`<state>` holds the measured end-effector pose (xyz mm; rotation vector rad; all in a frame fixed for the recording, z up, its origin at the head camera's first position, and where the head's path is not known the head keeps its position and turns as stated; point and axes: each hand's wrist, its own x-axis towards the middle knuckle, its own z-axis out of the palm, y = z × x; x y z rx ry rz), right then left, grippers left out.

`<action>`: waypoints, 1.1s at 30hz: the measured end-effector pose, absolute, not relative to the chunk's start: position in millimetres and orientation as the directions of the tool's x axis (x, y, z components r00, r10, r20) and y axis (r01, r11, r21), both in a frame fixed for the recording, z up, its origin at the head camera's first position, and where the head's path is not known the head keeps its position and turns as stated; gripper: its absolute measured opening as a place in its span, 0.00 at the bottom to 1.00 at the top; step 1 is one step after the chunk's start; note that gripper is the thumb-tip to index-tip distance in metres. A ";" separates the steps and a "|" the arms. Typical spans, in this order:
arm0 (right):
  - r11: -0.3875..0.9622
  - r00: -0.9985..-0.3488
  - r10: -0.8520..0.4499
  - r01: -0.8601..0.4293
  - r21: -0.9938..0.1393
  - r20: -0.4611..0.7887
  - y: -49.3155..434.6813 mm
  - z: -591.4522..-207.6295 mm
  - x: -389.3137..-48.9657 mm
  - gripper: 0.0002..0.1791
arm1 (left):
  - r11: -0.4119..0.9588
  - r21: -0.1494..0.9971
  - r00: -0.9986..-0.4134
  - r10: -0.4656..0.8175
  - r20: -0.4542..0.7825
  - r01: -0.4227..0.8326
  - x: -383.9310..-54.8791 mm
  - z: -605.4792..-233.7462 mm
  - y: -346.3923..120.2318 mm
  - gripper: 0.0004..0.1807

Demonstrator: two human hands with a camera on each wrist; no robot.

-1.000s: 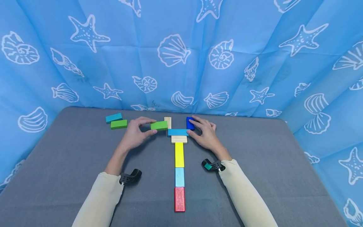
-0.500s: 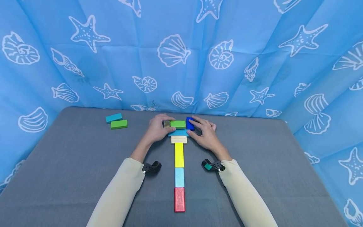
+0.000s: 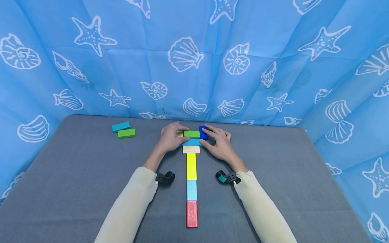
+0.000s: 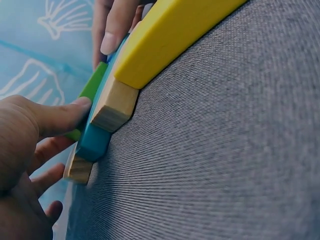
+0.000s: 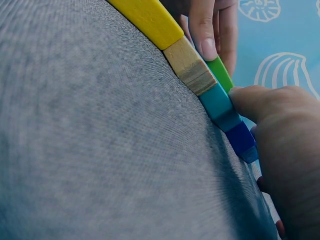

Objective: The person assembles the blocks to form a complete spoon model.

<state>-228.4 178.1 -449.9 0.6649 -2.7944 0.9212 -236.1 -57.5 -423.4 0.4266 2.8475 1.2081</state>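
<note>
My left hand [image 3: 170, 137] pinches a green block [image 3: 192, 134] between thumb and fingers. The green block lies just behind a teal block [image 3: 192, 142], flanked by a plain wood block [image 4: 78, 169] on the left and a dark blue block [image 3: 202, 133] on the right. With its index finger at the far end and its thumb at the near end, my right hand [image 3: 219, 143] holds the dark blue block; that thumb also reaches the teal block's right end. In the head view, my left hand mostly hides the left wood block.
Toward me runs a line: another wood block [image 3: 191, 150], a yellow block [image 3: 191, 166], a light blue block [image 3: 191, 190] and a red block [image 3: 191, 214]. A spare teal block [image 3: 120, 127] and green block [image 3: 126, 133] lie at the back left. A blue curtain [image 3: 194, 81] hangs behind the table.
My left hand has carried the green block rightward, from left of the plain wood block to behind the teal one, then slightly farther right against the dark blue block. My right hand has stayed put.
</note>
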 end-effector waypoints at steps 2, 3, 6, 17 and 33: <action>0.720 -0.896 -0.367 -0.443 -0.535 0.249 178.1 -449.6 -227.9 0.31 | 0.672 0.700 -0.962 0.261 0.083 0.243 -236.5 -422.8 -57.1 0.19; 0.720 -0.897 -0.366 -0.443 -0.534 0.249 178.2 -449.6 -227.8 0.31 | 0.675 0.697 -0.961 0.265 0.080 0.244 -236.6 -422.3 -57.0 0.19; 0.719 -0.896 -0.367 -0.445 -0.534 0.251 178.2 -449.6 -227.5 0.31 | 0.684 0.688 -0.960 0.272 0.070 0.244 -236.7 -420.9 -56.8 0.19; 0.722 -0.898 -0.368 -0.440 -0.535 0.242 178.5 -450.1 -227.7 0.31 | 0.675 0.689 -0.955 0.283 0.090 0.265 -237.5 -423.9 -59.7 0.19; 0.719 -0.895 -0.362 -0.445 -0.534 0.259 178.5 -451.7 -228.0 0.31 | 0.556 0.803 -0.976 0.110 0.186 0.216 -211.6 -428.6 -109.9 0.27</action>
